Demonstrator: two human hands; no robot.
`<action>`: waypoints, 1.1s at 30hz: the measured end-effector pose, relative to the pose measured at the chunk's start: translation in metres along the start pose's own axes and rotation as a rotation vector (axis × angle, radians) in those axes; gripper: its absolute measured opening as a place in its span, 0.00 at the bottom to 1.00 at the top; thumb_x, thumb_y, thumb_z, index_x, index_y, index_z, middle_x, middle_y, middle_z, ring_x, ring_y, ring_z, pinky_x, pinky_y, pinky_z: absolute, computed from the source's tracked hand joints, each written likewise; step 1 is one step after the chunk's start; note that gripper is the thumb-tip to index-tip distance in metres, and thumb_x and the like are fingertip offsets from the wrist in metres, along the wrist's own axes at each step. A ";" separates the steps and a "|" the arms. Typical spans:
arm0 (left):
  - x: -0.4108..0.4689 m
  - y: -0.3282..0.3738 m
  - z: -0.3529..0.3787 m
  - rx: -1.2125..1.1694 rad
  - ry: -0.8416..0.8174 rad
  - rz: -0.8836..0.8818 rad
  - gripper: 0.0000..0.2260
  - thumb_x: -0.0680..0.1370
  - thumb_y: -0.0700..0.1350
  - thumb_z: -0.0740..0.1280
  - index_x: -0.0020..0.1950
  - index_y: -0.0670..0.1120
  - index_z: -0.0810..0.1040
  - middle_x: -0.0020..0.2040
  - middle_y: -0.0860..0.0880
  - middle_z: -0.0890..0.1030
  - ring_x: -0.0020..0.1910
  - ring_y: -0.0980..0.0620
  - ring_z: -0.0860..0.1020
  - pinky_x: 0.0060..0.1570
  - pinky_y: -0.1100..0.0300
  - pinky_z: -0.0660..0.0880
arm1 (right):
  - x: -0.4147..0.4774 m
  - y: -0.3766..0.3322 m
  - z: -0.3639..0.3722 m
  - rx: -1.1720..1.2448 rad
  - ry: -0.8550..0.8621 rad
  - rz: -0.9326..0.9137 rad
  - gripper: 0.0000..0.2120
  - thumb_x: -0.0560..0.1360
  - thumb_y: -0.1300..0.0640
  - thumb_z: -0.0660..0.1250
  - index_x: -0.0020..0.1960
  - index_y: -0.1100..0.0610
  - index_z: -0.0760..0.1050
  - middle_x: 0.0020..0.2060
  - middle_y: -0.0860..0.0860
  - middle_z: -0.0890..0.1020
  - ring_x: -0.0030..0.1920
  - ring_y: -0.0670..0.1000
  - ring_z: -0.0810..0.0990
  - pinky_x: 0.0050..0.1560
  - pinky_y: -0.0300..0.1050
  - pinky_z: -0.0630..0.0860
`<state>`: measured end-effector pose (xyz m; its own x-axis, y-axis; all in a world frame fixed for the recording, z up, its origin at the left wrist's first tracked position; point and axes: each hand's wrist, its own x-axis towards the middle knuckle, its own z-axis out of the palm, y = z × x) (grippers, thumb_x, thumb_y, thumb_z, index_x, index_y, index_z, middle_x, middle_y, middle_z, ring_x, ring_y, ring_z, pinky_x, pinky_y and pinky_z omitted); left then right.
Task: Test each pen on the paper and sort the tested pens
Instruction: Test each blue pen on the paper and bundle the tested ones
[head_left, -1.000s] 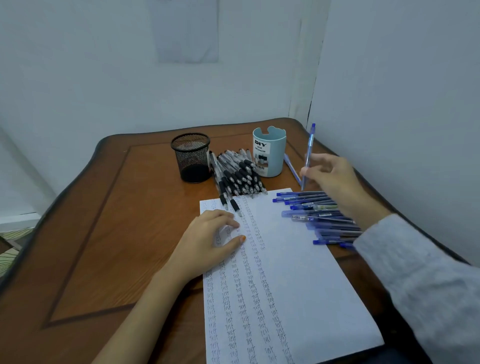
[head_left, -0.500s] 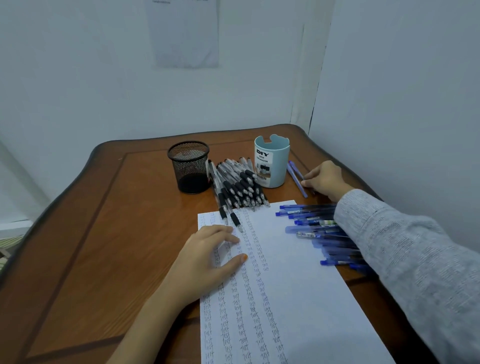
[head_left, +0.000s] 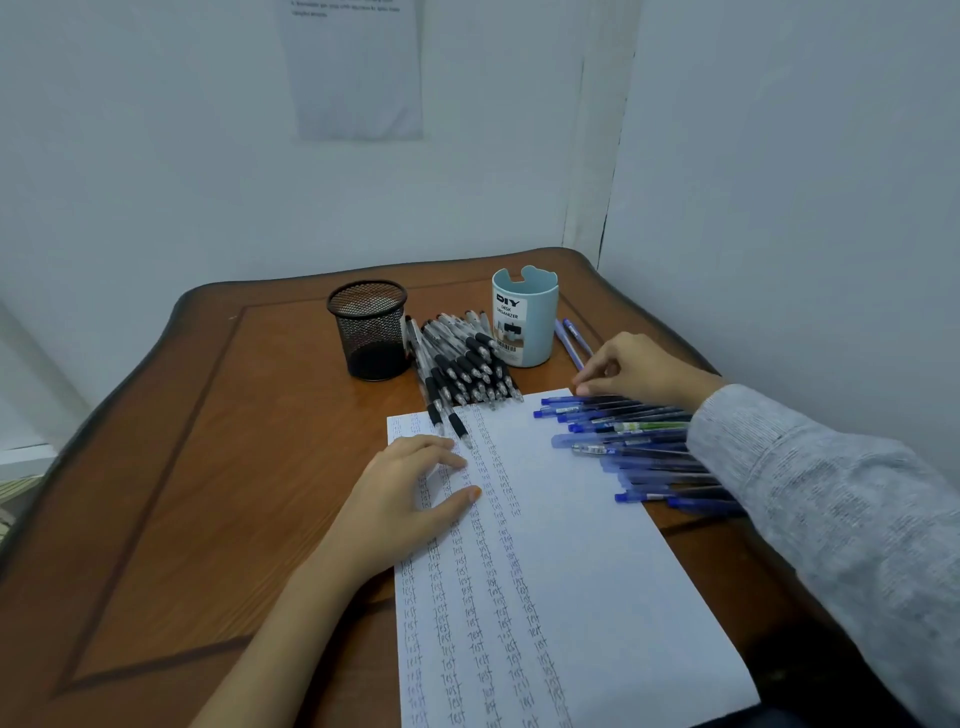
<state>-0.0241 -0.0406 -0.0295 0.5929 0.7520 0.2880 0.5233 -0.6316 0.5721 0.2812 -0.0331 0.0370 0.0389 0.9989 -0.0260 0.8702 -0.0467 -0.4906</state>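
Note:
A white paper (head_left: 561, 545) with columns of handwritten "test" lies on the wooden table (head_left: 208, 467). My left hand (head_left: 410, 499) rests flat on its upper left part. A pile of blue pens (head_left: 634, 447) lies along the paper's right edge. My right hand (head_left: 639, 366) hovers with curled fingers, fingertips down at the topmost pen of that pile; whether they pinch it is unclear. Two blue pens (head_left: 571, 340) lie apart, right of the light-blue desk organizer cup (head_left: 524, 322). Several black pens (head_left: 462, 364) lie bunched above the paper.
A black mesh pen cup (head_left: 369, 327) stands left of the black pens. White walls close in behind and on the right. A printed sheet (head_left: 358, 67) hangs on the back wall. Bare wood lies to the left of the paper.
My right hand carried a blue pen up, laid it beside the organizer cup, then drew back down to the top of the blue pile. My left hand stayed on the paper.

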 end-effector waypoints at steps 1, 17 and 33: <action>0.000 0.000 0.000 0.001 0.002 0.000 0.25 0.70 0.69 0.60 0.57 0.55 0.79 0.62 0.59 0.75 0.64 0.62 0.70 0.66 0.53 0.67 | -0.001 0.000 0.002 -0.039 -0.020 -0.006 0.11 0.74 0.59 0.70 0.55 0.59 0.82 0.46 0.49 0.83 0.40 0.43 0.77 0.39 0.28 0.68; 0.001 0.000 -0.001 0.000 -0.007 -0.004 0.27 0.69 0.69 0.60 0.57 0.53 0.80 0.63 0.57 0.75 0.63 0.61 0.69 0.66 0.54 0.67 | -0.055 -0.071 0.028 -0.293 0.419 -0.387 0.20 0.74 0.35 0.61 0.38 0.51 0.66 0.29 0.42 0.71 0.27 0.42 0.67 0.28 0.33 0.59; 0.002 -0.001 0.000 0.018 -0.004 0.017 0.24 0.71 0.67 0.63 0.57 0.52 0.80 0.63 0.56 0.76 0.63 0.60 0.70 0.66 0.54 0.66 | -0.091 -0.083 0.075 0.181 0.551 -0.612 0.07 0.76 0.53 0.66 0.45 0.58 0.77 0.38 0.44 0.72 0.34 0.37 0.71 0.33 0.28 0.63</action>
<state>-0.0239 -0.0387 -0.0294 0.6045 0.7401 0.2947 0.5235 -0.6479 0.5533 0.1685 -0.1206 0.0143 -0.1392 0.7048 0.6957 0.7255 0.5507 -0.4128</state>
